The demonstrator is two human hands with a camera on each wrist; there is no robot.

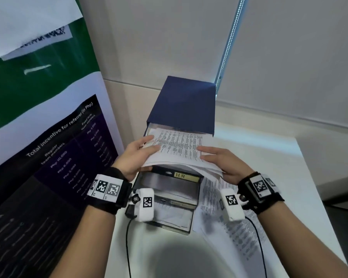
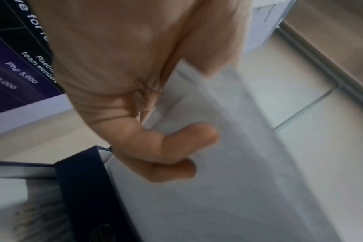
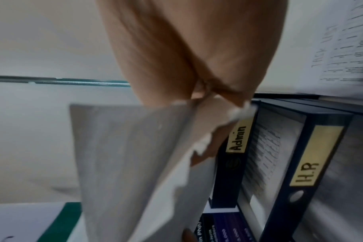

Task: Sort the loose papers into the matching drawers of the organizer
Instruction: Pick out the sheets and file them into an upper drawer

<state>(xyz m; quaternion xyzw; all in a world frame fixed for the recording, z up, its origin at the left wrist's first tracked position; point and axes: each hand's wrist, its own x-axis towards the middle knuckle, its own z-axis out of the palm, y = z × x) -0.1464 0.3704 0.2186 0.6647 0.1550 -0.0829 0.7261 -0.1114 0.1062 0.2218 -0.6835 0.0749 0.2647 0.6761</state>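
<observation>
A navy blue organizer (image 1: pixel 183 103) stands on the white table with its drawers pulled out in steps. A stack of printed papers (image 1: pixel 179 149) hangs over the top drawer, above the drawer labelled HR (image 1: pixel 186 176). My left hand (image 1: pixel 143 153) grips the stack's left edge, fingers on top and thumb (image 2: pixel 176 147) curled against the sheets (image 2: pixel 249 180). My right hand (image 1: pixel 211 155) holds the right edge, and the right wrist view shows the papers (image 3: pixel 135 163) pinched in it (image 3: pixel 197 49). That view also shows the Admin drawer (image 3: pixel 237 139) beside the HR drawer (image 3: pixel 315 157), both with sheets inside.
More loose printed sheets (image 1: pixel 229 227) lie on the table (image 1: pixel 279 157) right of the organizer, partly under my right wrist. A tall dark poster (image 1: pixel 48 157) stands close on the left. The wall and a blind chain (image 1: pixel 227 47) are just behind the organizer.
</observation>
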